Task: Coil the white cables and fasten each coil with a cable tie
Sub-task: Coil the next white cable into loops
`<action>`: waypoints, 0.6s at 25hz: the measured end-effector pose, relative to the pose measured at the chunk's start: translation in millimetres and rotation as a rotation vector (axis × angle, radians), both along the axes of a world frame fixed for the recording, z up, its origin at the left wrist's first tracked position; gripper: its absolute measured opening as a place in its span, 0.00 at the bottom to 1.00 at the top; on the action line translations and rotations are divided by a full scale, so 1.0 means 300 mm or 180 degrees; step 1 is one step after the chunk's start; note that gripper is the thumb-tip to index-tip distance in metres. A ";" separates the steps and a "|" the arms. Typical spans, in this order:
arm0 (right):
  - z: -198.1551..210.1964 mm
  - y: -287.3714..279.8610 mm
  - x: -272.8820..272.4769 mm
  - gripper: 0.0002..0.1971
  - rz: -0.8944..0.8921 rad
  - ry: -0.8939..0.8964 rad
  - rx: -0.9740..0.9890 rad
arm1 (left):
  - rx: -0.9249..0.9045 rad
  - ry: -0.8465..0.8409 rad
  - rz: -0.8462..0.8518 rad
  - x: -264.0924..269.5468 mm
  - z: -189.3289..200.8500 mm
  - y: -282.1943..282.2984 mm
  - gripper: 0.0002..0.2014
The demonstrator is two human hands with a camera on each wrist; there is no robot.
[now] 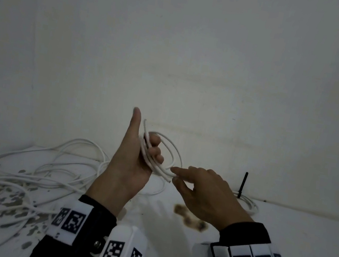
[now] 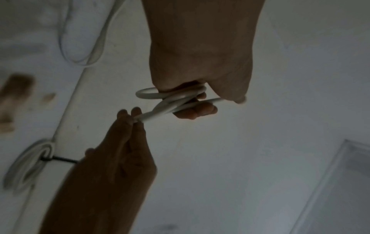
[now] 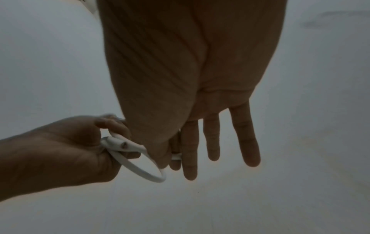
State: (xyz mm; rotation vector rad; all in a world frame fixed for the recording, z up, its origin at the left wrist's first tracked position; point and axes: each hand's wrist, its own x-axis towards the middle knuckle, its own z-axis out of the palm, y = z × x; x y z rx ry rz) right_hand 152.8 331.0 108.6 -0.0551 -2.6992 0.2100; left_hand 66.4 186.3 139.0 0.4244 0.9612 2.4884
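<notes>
My left hand (image 1: 148,154) is raised above the table, thumb up, with its fingers curled round a small coil of white cable (image 1: 169,151). The same coil (image 2: 176,98) shows under the curled fingers in the left wrist view. My right hand (image 1: 175,175) pinches the coil's lower strands near a cut end between thumb and index finger; its other fingers (image 3: 212,137) are stretched out. In the right wrist view the left hand (image 3: 60,150) holds the coil (image 3: 128,147). Several loose white cables (image 1: 20,172) lie tangled on the table at the left.
A coiled white cable (image 1: 249,204) with an upright black cable tie (image 1: 243,184) lies at the back right by the wall; it is also in the left wrist view (image 2: 30,163). The white table (image 1: 280,238) has brown stains (image 1: 189,218) and chipped patches (image 1: 11,200).
</notes>
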 end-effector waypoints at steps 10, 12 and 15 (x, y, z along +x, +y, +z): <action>0.118 0.025 0.092 0.15 0.0032 0.0559 -0.1254 | -0.1918 0.1175 -0.0094 -0.002 -0.001 -0.055 0.27; 0.115 0.002 0.077 0.14 0.0134 0.0925 -0.1286 | -0.2114 0.1223 -0.0415 0.014 -0.008 -0.050 0.29; 0.073 -0.042 0.029 0.13 0.0790 0.0360 -0.1614 | -0.1841 0.1150 -0.0824 0.039 -0.014 -0.039 0.20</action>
